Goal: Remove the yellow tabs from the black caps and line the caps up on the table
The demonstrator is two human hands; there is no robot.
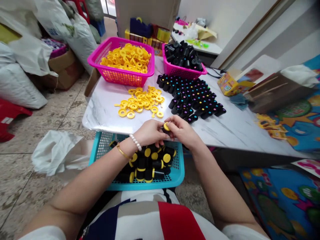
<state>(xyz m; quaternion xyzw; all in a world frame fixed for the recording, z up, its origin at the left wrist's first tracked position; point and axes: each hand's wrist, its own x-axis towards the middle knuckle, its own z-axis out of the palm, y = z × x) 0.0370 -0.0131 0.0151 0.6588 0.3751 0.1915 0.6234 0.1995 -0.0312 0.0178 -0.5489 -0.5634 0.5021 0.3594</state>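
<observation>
Landmark: blue basket [180, 173].
Left hand [149, 132], right hand [183, 131]: above its far rim, fingers gripped capped piece [166, 127].

"where did our only camera sit?"
"up on the head, folks! it faced forward and down, close over left hand [151, 131] and right hand [183, 132], table [106, 111] beyond!"

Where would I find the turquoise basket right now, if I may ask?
In the head view, the turquoise basket sits left of centre, between the white table and the wearer's clothing, just below the left hand.
</observation>
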